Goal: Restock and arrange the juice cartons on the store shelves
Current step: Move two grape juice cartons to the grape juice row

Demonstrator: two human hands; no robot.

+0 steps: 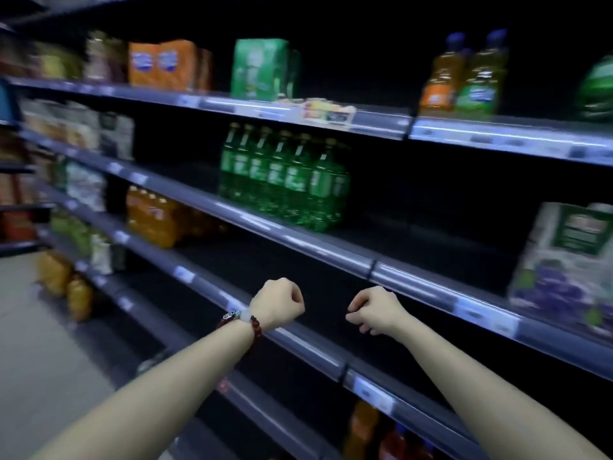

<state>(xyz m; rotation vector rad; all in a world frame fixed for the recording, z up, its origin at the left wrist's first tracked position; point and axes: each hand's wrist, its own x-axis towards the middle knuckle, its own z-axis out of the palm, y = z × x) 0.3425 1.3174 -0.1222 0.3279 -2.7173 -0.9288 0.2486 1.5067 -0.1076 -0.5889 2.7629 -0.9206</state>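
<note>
My left hand [278, 303], with a bead bracelet on the wrist, is curled into a loose fist in front of a dark shelf edge [298, 343], holding nothing. My right hand [374, 310] hangs beside it with fingers curled down, also holding nothing. A grape juice carton [564, 260] stands on the shelf at the right, well away from both hands. Orange cartons [166, 64] and a green carton [262, 69] stand on the top shelf. More pale cartons [99, 131] sit blurred at the far left.
A row of green bottles [285, 174] fills the second shelf's middle. Orange bottles [156, 217] stand a shelf lower at left, and juice bottles [464, 78] at the top right. The grey aisle floor [39, 343] lies at left. Much of the shelving behind my hands is dark.
</note>
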